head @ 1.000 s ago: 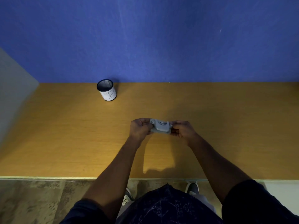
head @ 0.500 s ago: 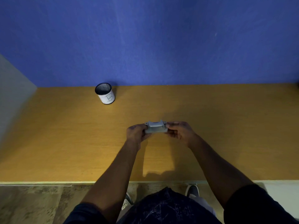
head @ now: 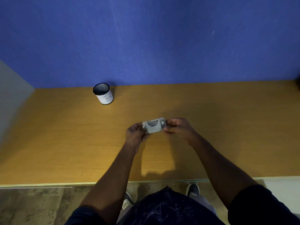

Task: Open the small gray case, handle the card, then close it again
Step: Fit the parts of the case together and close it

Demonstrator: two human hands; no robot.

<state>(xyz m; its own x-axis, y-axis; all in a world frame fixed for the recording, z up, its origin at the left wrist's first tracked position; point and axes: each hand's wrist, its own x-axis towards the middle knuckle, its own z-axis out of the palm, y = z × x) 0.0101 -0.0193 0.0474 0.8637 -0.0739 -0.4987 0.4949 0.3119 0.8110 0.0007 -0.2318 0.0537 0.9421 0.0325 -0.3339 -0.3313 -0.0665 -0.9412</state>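
The small gray case (head: 153, 125) is held above the middle of the wooden table (head: 65, 135), between both hands. My left hand (head: 135, 133) grips its left end and my right hand (head: 177, 127) pinches its right end. The case looks closed, its ribbed top and two metal clasps facing me. No card is visible.
A mesh pen cup (head: 103, 93) with a white label marked "B" stands at the back left by the blue wall. A gray panel borders the table's left side. The table's front edge runs near my body, with floor and shoes below.
The case has tilted so its ribbed top faces me more. Both hands kept their grip on the ends and stayed roughly in place.
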